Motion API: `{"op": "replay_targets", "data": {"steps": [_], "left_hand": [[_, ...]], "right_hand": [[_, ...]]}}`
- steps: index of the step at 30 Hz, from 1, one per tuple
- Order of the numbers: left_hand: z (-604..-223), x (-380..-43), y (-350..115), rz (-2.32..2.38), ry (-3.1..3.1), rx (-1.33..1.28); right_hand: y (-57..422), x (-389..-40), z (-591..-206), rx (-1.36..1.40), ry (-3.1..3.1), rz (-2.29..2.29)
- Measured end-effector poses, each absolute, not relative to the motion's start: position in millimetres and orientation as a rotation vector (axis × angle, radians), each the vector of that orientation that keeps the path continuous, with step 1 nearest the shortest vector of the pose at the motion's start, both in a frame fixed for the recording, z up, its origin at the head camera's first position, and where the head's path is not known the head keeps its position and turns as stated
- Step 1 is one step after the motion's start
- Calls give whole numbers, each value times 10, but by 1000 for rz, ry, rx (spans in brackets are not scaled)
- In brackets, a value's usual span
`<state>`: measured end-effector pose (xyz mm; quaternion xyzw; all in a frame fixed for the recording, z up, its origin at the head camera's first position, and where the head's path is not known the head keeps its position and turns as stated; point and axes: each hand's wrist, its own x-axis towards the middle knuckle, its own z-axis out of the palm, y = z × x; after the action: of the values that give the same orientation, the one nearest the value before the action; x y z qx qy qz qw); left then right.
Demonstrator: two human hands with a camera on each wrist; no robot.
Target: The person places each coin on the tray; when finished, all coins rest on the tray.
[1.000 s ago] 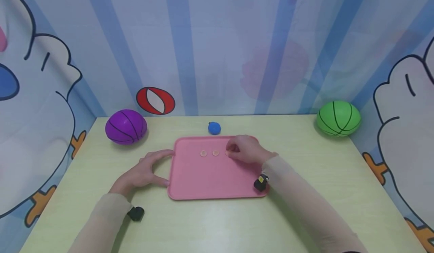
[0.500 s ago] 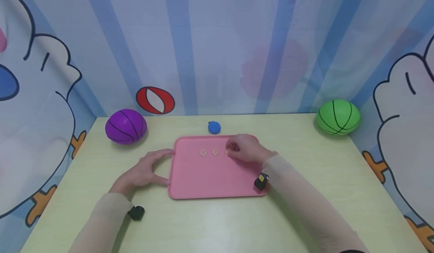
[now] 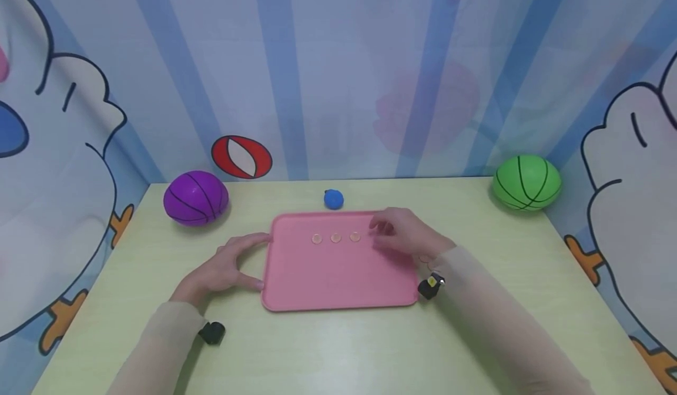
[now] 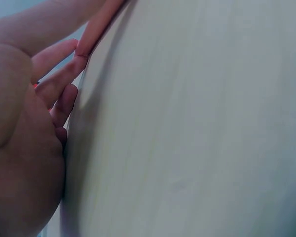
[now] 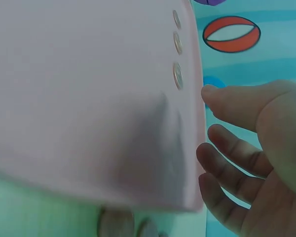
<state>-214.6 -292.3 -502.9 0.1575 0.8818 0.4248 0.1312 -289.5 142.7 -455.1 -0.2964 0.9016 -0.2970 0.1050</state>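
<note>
A shallow pink tray [image 3: 338, 283] lies on the table. Along its far part three small, pale, coin-like discs sit in a row: the left disc [image 3: 317, 238], the middle disc [image 3: 335, 238] and the right disc [image 3: 355, 237]. My left hand [image 3: 224, 268] touches the tray's left edge with spread thumb and fingertips. Just right of the right disc, my right hand [image 3: 404, 232] hovers over the tray with loosely bent fingers. Nothing shows between its thumb and fingers in the right wrist view, where the nearest disc [image 5: 177, 75] lies beyond the thumb tip.
A small blue ball [image 3: 334, 199] rests behind the tray. The purple ball [image 3: 196, 198] is at the back left and the green ball [image 3: 526, 183] at the back right. A printed curtain [image 3: 344, 77] rises along the table's back edge.
My right hand has released the right disc and moved a little to the right, its fingers loosening. That disc is now fully visible on the tray. My left hand has stayed put.
</note>
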Motion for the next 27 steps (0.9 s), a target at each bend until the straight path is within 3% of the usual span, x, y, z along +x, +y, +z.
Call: {"op": "replay_targets", "data": {"steps": [14,27], "left_hand": [[-5027,-2146,-2920,1235,2560,463],[-5024,-2148,-2921,1217,2574,478]], "right_hand": [[2011,-2835,-4440,-657,2720,-837],[2429,-2864,-4539,-668,2749,-804]]}}
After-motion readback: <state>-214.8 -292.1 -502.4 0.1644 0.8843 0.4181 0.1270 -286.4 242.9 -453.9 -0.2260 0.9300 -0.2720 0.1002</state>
